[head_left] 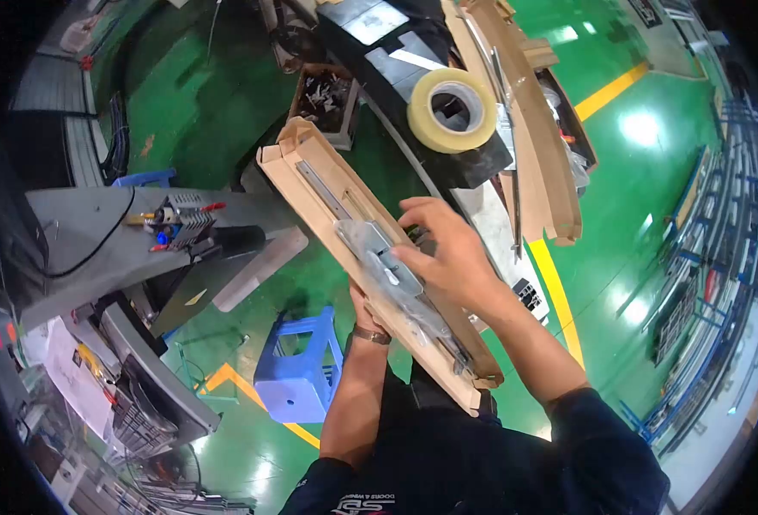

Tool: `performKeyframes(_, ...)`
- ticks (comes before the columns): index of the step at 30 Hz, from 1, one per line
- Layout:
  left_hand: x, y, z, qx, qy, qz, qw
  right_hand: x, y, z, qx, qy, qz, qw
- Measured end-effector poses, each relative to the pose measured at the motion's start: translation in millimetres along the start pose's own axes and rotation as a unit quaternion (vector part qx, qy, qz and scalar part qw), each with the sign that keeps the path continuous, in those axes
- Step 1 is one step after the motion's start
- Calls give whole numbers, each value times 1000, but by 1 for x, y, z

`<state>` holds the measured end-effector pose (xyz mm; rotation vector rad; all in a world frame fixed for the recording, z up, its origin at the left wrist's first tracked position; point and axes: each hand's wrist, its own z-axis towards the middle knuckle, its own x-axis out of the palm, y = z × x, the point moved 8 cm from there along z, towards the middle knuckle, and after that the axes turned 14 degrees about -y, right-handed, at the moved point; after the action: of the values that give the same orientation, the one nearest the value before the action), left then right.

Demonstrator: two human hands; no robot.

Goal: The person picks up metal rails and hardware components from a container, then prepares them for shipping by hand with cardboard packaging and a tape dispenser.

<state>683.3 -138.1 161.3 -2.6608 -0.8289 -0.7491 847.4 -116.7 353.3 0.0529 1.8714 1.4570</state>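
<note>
Over green floor [600, 193], left hand [364, 311] props box [310, 206], grip hidden; right hand [452, 257], spread, maybe fixes bagged metal [400, 283]. Next needs steadiness.

From my end, through the head view, I see the left hand [370, 314] holding a long cardboard box [286, 169] by one side. The right hand [452, 251] reaches over the opposite side, fingers spread, thumb at a clear plastic bag [363, 233] around a metal part [403, 276]. A metal strip [320, 190] lies near the box's far end. Beyond, I make out a tape roll [426, 122] near the dark counter's [475, 168] closest corner, and a blue stool [291, 388] on the green floor [233, 335].
</note>
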Motion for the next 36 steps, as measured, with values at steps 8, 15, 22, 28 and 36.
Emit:
performKeyframes(8,0,-16,-4,1,122,3,993,48,-30,-64,83,98,5,992)
performKeyframes(15,-7,-27,-20,71,-15,87,994,73,-20,-82,11,86,19,996)
performKeyframes(22,-24,-32,-15,40,121,-8,992,49,3,-82,-48,16,-19,999)
performKeyframes(28,-5,-27,-21,96,189,7,977,59,20,-85,-148,31,-177,973)
performKeyframes(36,-13,-17,-4,4,29,-50,998,7,-47,-89,231,-112,266,929)
